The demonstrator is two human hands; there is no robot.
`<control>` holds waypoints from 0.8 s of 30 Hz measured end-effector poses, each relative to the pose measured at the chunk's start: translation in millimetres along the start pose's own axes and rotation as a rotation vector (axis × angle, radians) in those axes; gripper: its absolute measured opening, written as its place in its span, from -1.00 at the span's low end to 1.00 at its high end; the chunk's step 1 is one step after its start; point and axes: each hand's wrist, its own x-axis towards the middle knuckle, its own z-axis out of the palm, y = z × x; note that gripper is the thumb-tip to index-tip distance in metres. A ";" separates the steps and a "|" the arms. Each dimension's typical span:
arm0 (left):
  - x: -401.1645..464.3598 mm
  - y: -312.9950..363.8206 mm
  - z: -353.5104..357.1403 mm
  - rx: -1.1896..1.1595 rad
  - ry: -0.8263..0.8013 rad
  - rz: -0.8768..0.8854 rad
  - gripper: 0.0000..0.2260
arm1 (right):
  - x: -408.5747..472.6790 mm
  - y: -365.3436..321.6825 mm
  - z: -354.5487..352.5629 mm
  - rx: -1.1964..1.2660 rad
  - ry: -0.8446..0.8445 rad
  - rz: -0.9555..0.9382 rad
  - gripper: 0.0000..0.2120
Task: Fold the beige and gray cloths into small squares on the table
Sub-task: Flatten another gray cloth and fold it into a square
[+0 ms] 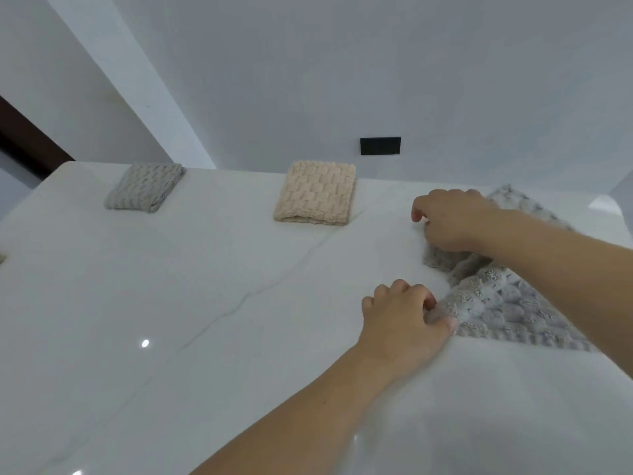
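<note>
A gray textured cloth (503,303) lies spread and rumpled on the right side of the white table (205,303). My left hand (404,323) pinches its near left corner between thumb and fingers. My right hand (452,217) grips the cloth's far left edge with curled fingers, and the forearm crosses over the cloth. A beige cloth (317,193) folded into a small square lies at the far middle of the table. A second gray cloth (145,186), also folded into a square, lies at the far left.
The table's far edge runs just behind the folded cloths, and its right corner is rounded. A white wall with a black rectangular plate (380,146) stands beyond. A dark wooden frame (27,138) shows at the far left.
</note>
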 end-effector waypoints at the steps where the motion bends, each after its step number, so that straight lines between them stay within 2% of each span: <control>1: 0.3 5.8 4.9 0.036 0.044 0.000 -0.78 | -5.2 5.3 5.4 -0.007 -0.010 0.014 -0.63; 4: -1.1 8.6 7.4 0.069 0.131 0.009 -0.89 | -18.1 11.7 20.0 -0.050 -0.072 0.045 -0.58; 7: -11.6 -0.5 -1.3 0.016 0.110 -0.010 -0.85 | -28.4 10.2 29.7 -0.149 -0.062 0.030 -0.63; 9: -20.3 -11.3 -8.6 -0.072 0.091 -0.049 -0.84 | -31.8 6.6 33.3 -0.203 -0.027 -0.005 -0.68; 12: -36.6 -26.9 -26.1 -0.180 0.038 -0.084 -0.79 | -36.5 -3.7 30.4 -0.264 -0.097 -0.036 -0.78; 14: -47.9 -37.7 -36.1 -0.392 0.066 -0.152 -0.72 | -37.8 -12.3 28.5 -0.209 -0.123 -0.056 -0.88; 15: -53.1 -43.9 -40.4 -0.555 0.107 -0.197 -0.68 | -39.1 -16.4 27.0 -0.118 -0.114 -0.059 -0.93; 16: -57.4 -50.7 -44.1 -0.760 0.149 -0.241 -0.64 | -40.0 -20.4 25.8 0.044 -0.110 -0.043 -0.88; 18: -66.8 -58.8 -54.7 -1.268 0.184 -0.308 -0.66 | -43.1 -30.3 21.2 0.526 -0.111 0.020 -0.75; 20: -76.5 -66.8 -71.1 -1.653 0.249 -0.374 -0.73 | -45.6 -43.5 10.3 0.943 -0.098 0.055 -0.82; 21: -79.9 -72.8 -79.7 -1.704 0.314 -0.414 -0.76 | -46.2 -49.8 3.7 1.076 -0.080 0.057 -0.89; 22: -82.1 -78.9 -88.4 -1.657 0.371 -0.456 -0.79 | -45.5 -55.7 -3.8 1.167 -0.035 0.052 -0.92; 24: -85.7 -87.6 -109.7 -1.427 0.458 -0.503 -0.78 | -43.6 -66.5 -20.4 1.282 0.109 0.044 -0.80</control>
